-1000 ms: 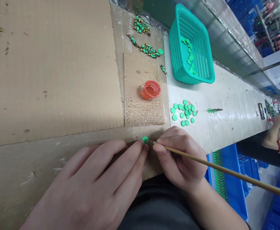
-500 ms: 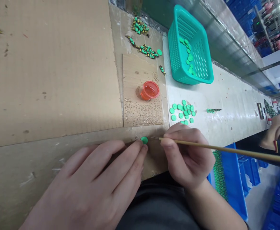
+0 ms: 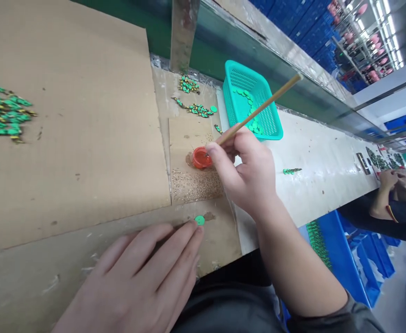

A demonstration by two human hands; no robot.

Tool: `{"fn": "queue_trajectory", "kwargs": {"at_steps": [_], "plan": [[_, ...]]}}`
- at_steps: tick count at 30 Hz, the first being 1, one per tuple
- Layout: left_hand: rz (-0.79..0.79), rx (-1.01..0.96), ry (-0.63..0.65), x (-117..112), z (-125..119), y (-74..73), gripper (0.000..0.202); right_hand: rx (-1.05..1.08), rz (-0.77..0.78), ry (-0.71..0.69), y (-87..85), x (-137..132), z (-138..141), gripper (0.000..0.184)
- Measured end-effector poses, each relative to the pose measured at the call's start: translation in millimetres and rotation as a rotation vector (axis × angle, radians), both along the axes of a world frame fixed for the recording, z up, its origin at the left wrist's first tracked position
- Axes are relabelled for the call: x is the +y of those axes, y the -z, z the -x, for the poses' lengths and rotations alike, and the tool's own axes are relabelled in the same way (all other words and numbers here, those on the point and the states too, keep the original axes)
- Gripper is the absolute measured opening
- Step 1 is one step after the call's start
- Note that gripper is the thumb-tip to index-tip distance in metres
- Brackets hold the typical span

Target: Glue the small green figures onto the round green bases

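Observation:
A small green disc with tiny dots [image 3: 199, 220] lies at the fingertips of my left hand [image 3: 137, 277], which grips its near edge on the bench. My right hand [image 3: 246, 175] is closed round a thin wooden stick [image 3: 268, 102] that slants up to the right. The stick's lower end is at a small red cup [image 3: 199, 160] of clear-looking liquid; my fingers partly cover the cup's right side, and the tip is hard to make out. Under the cup is a cardboard piece [image 3: 189, 185] covered in small dried spots.
A teal basket [image 3: 277, 132] with green discs stands behind my right hand. Green, black and yellow small pieces lie in piles [image 3: 5, 113] on the left cardboard [image 3: 95, 138] and in another pile [image 3: 199, 110] beyond the cup. At far right, a co-worker's hands [image 3: 392, 178] are over the bench.
My right hand has moved up and away from the green disc to the red cup, and the stick now points upward. My left hand stays at the disc. The view has shifted.

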State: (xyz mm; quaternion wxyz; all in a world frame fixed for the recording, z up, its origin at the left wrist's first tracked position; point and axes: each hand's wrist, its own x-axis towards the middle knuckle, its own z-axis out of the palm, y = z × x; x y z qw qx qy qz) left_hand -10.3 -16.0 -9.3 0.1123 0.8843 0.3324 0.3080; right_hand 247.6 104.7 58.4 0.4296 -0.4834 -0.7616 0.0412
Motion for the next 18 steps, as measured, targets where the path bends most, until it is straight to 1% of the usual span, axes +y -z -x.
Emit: {"fn": "queue_trajectory", "kwargs": {"at_steps": [5,13,18], "plan": [[0.002,-0.01,-0.001,0.6,-0.5,0.7,0.051,0.032,0.028,-0.017,4.3,0.2,0.7,0.037],[0.013,-0.009,0.0,1.0,-2.2,0.7,0.05,0.05,0.044,-0.004,3.2,-1.1,1.6,0.032],[0.012,-0.01,-0.005,1.2,-1.6,-0.6,0.049,0.05,0.031,-0.031,5.4,0.5,1.4,0.035]]}}
